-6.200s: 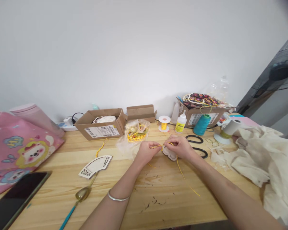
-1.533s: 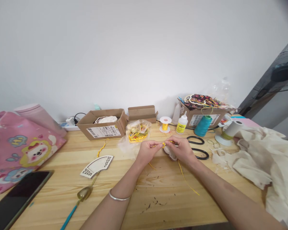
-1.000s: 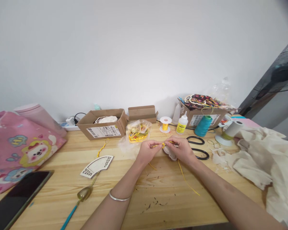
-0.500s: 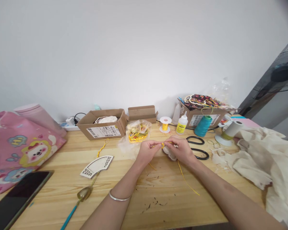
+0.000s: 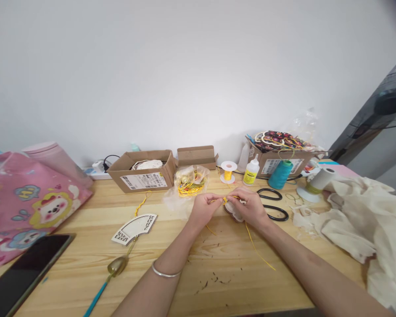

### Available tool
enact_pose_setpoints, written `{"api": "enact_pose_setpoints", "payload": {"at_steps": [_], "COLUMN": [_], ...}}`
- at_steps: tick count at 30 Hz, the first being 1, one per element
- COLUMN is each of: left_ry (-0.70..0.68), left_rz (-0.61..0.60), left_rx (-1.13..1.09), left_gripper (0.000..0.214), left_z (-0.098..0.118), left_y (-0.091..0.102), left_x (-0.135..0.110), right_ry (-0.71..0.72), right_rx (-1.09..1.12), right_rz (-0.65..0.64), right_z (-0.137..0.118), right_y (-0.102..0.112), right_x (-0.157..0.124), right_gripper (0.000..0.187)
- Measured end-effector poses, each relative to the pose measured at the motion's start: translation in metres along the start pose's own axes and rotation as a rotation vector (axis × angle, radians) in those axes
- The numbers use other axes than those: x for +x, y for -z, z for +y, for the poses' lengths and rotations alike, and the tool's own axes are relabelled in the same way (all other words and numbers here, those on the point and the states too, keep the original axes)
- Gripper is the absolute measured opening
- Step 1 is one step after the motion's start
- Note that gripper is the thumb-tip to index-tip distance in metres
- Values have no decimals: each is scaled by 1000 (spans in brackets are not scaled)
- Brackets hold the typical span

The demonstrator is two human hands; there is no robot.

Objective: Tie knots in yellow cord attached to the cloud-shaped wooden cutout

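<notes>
Here our left hand (image 5: 204, 206) and right hand (image 5: 250, 207) meet fingertip to fingertip above the middle of the table (image 5: 218, 273). Both are pinched narrow on the yellow cord (image 5: 257, 252), which bunches into a small knot between them. A pale wooden piece (image 5: 232, 213) lies under our right fingers, touching them; we cannot tell whether the cord runs through it. The cord's loose tail trails toward us. We judge the pinch slight: a slip could let the knot loosen, and a hard tug could drag the piece against the scissors (image 5: 274, 205) just beside it.
</notes>
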State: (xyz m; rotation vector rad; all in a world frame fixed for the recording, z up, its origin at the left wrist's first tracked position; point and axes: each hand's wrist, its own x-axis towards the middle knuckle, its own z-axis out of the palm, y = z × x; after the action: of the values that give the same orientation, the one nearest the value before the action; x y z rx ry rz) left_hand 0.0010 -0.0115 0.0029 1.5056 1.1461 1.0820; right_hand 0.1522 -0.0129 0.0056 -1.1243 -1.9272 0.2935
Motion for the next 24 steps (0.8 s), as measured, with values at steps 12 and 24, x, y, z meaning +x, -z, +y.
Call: {"api": "enact_pose_setpoints", "payload": {"at_steps": [12,24], "left_ry": [7,90], "left_rz": [11,20], "left_rx": [36,-103], "left_gripper": [21,21], "left_z": [2,-1], "left_y": [-2,-2], "left_x": [-1,0], "right_ry": [-72,-83], "right_rx": [27,62], "right_rz": [-35,-48], "right_z": [8,4], "right_y": [-2,0], "right_x": [-1,-1], "right_gripper": [17,17]}}
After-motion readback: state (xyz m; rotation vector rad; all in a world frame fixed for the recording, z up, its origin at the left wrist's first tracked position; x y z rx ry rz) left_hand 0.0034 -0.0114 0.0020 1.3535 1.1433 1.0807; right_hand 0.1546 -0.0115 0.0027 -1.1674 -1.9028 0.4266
